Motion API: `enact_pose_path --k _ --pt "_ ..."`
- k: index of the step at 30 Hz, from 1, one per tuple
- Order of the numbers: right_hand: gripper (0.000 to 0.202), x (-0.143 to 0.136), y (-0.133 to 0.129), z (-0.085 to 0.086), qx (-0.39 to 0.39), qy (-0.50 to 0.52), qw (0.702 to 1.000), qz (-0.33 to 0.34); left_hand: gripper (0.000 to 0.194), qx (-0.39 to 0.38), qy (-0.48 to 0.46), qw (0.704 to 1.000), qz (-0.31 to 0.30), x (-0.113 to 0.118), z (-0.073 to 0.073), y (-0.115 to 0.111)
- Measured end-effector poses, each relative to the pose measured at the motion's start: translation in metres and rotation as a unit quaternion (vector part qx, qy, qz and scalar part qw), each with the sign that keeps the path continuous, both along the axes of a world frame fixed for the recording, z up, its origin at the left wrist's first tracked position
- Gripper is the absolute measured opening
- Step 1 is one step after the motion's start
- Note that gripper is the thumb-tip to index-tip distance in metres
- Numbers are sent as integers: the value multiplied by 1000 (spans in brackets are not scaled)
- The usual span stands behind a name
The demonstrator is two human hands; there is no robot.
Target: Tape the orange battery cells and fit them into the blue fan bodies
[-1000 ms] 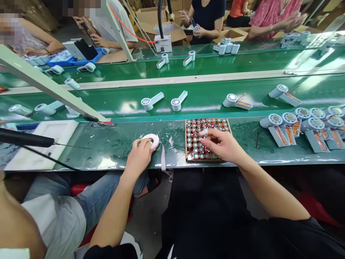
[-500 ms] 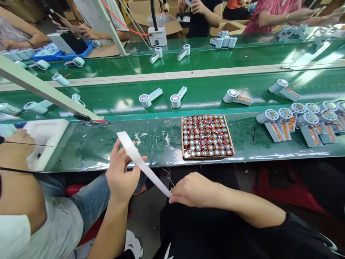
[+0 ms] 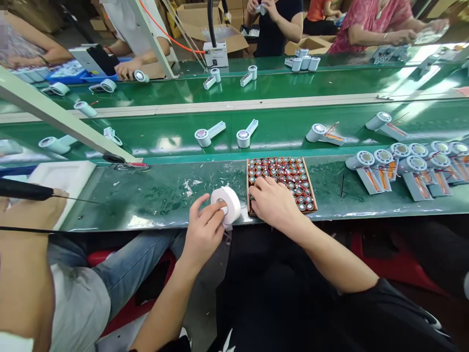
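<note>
In my left hand (image 3: 205,227) is a roll of white tape (image 3: 231,205), held up over the bench's front edge with fingers at its core. My right hand (image 3: 276,203) reaches over a shallow cardboard tray (image 3: 310,185) to its right. Rows of small round wired cylinders (image 3: 302,199) fill that tray, their tops silvery and their wires red. The right fingers are bent down onto the tray's left part; their tips and anything between them are hidden. White scraps (image 3: 190,187) lie on the bench left of the tray.
Pale blue fan-like housings (image 3: 383,159) with orange-lined handles crowd the bench at right, near a thin dark stick (image 3: 342,186). More housings (image 3: 244,137) lie on the green belt (image 3: 164,129). A slanting metal post (image 3: 69,120) crosses the left. A co-worker's arm (image 3: 25,244) is close at left.
My right hand has left the tape's strip and moved up and right onto the tray. My left hand has moved right with the roll, which now shows its flat side.
</note>
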State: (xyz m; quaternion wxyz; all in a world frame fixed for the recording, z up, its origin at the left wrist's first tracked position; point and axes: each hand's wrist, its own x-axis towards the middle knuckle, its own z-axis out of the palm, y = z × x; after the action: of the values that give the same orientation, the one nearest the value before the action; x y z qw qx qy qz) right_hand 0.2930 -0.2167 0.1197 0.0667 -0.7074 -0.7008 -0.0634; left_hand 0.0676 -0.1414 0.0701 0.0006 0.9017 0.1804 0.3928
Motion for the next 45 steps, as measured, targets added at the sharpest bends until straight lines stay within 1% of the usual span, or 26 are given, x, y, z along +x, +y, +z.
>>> enact_pose_path --k 5,8,10,11,13,14,16,18,19,20,21,24,26,27,28,29,31,33,35,37,38,39,40,42,44,45 --pt "17 7 11 4 -25 24 999 9 36 -43 51 998 4 0 -4 -1" --pt "16 17 18 6 -42 44 998 21 35 -33 55 998 -5 -1 -3 -1" --pt "9 27 17 9 -28 101 993 51 34 -26 63 998 -3 -2 -1 -2" --pt "7 33 13 12 -6 150 986 69 33 -24 70 997 0 -4 0 -2" --pt "8 46 -2 20 58 281 953 93 33 -21 85 996 11 -7 2 -3" --pt "9 51 -11 25 91 356 925 98 33 -17 92 995 17 -8 4 -4" --pt "12 58 -32 35 138 510 843 100 32 2 101 995 25 -10 7 -3" --pt "18 57 -49 40 151 631 755 95 30 34 109 993 19 -10 13 -3" --pt "23 54 -55 40 143 664 729 83 30 53 116 992 12 -9 16 -2" --pt "29 50 -59 39 128 676 723 64 30 72 124 990 6 -8 21 -2" --pt "32 45 -60 36 112 670 733 38 30 91 133 987 -1 -6 25 -2" --pt "33 31 -53 21 89 608 789 -14 28 139 162 977 -26 3 41 -4" --pt "29 27 -47 11 96 580 809 -19 25 170 176 969 -41 10 53 -5" --pt "27 27 -45 7 98 578 810 -21 24 185 182 965 -46 14 59 -5" --pt "26 28 -43 4 96 589 802 -22 22 198 187 961 -48 18 65 -5" --pt "29 31 -43 1 90 614 784 -21 21 209 192 958 -46 22 71 -4" --pt "41 35 -43 -2 74 684 725 -12 20 226 204 952 -39 29 81 -2" --pt "50 32 -42 -6 106 749 654 -13 22 238 206 949 -30 38 85 -3" --pt "45 21 -38 -11 218 790 572 -42 19 230 185 955 -8 50 82 -10" --pt "38 6 -31 -17 345 806 475 -76 11 193 138 971 14 67 71 -24" --pt "35 2 -28 -20 386 807 439 -85 12 165 107 980 22 77 64 -32" --pt "34 1 -26 -22 404 808 421 -88 17 133 77 988 22 85 56 -40" --pt "35 6 -26 -22 406 807 419 -86 21 101 52 993 16 92 49 -45" --pt "39 36 -35 -19 405 794 446 -79 21 54 29 998 15 94 32 -42" --pt "34 86 -58 -12 458 750 471 -75 18 38 30 997 64 76 13 -15" --pt "24 116 -74 -8 521 708 471 -76 18 33 40 993 106 59 3 6"
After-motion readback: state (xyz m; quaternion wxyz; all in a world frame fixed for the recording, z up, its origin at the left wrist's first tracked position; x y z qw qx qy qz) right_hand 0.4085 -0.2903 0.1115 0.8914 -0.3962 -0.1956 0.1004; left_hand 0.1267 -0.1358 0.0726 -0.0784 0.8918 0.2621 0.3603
